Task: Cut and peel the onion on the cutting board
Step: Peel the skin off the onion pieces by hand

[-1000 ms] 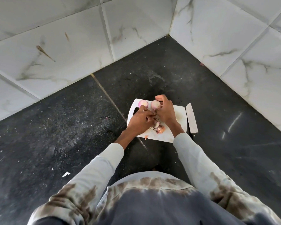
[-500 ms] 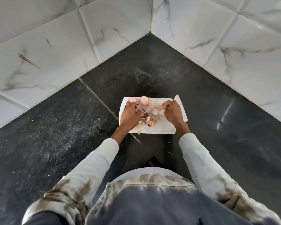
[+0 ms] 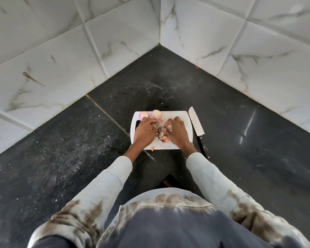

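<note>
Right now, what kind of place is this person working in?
Probably a kitchen corner: a dark stone countertop meets white marble-patterned wall tiles, with a white cutting board and knife.

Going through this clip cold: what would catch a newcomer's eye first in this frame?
Both hands, the left hand and the right hand, meet over a heap of onion peels in the middle of the white cutting board on the dark counter. Two peeled onion pieces sit at the board's far left edge. A knife lies just off the board's right side.
</note>
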Tool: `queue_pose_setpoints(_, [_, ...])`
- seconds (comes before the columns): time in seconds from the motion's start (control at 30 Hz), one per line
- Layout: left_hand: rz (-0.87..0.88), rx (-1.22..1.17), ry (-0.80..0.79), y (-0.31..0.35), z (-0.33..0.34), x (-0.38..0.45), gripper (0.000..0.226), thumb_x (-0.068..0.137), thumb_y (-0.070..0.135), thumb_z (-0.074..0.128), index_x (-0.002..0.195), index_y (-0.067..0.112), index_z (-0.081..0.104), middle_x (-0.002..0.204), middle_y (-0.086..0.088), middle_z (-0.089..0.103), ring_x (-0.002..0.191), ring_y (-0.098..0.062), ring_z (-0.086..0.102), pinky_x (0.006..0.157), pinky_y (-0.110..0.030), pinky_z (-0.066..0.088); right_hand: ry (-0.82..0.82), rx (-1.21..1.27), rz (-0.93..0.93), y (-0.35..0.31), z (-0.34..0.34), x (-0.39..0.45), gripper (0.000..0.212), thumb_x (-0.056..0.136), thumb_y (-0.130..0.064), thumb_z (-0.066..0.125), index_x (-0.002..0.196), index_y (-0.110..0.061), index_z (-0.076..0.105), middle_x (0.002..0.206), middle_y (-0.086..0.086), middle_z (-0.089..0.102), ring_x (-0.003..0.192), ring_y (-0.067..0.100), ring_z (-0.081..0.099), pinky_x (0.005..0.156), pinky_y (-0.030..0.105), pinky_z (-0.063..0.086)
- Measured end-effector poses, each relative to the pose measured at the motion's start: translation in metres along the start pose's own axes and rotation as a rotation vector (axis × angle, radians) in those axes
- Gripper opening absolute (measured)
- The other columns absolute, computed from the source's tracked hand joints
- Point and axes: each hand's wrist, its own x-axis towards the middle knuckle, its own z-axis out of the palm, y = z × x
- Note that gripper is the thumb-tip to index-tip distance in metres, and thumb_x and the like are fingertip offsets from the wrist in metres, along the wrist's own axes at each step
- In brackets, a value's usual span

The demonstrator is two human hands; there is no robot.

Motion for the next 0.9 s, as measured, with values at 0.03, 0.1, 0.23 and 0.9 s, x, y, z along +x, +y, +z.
queue_pose_setpoints(0.03, [-0.007, -0.013, 0.036, -0.002, -0.002, -0.001, 0.034, 0.103, 0.015, 0.056, 0.133, 0.023, 0.071, 0.140, -0.001, 0.063, 0.120, -0.020, 0.065, 0.091, -0.026, 0.049, 0.002, 0.018, 0.002, 0.000, 0.000, -0.001, 0.020, 0.092, -0.011, 0.074, 0.106, -0.023, 0.066, 0.121, 0.003, 0.055, 0.115, 0.025, 0.051, 0.084, 0.035, 0.048])
queue_pose_setpoints(0.1, [-0.011, -0.055, 0.122, -0.004, -0.007, -0.003, 0.030, 0.101, 0.015, 0.059, 0.125, 0.024, 0.074, 0.131, 0.005, 0.065, 0.107, -0.010, 0.066, 0.084, -0.017, 0.046, 0.027, 0.054, 0.038, 0.000, -0.003, 0.001, 0.021, 0.090, -0.005, 0.074, 0.098, -0.024, 0.069, 0.114, 0.001, 0.060, 0.109, 0.023, 0.057, 0.087, 0.035, 0.052])
queue_pose_setpoints(0.23, [-0.144, -0.389, 0.198, 0.002, -0.010, -0.002, 0.019, 0.105, 0.021, 0.058, 0.109, 0.021, 0.077, 0.109, 0.011, 0.072, 0.095, -0.008, 0.067, 0.078, -0.015, 0.048, 0.081, 0.194, 0.157, 0.005, -0.016, 0.005, 0.023, 0.091, 0.001, 0.066, 0.088, -0.020, 0.074, 0.100, -0.003, 0.070, 0.096, 0.018, 0.065, 0.078, 0.028, 0.048])
queue_pose_setpoints(0.9, [-0.689, -1.738, 0.081, -0.002, -0.019, -0.009, 0.036, 0.109, 0.020, 0.053, 0.134, -0.004, 0.059, 0.126, -0.027, 0.068, 0.104, -0.041, 0.074, 0.076, -0.046, 0.068, 0.067, 0.289, -0.122, -0.044, -0.043, 0.014, 0.008, 0.097, -0.017, 0.069, 0.103, -0.022, 0.073, 0.098, -0.007, 0.072, 0.089, 0.016, 0.072, 0.082, 0.045, 0.064])
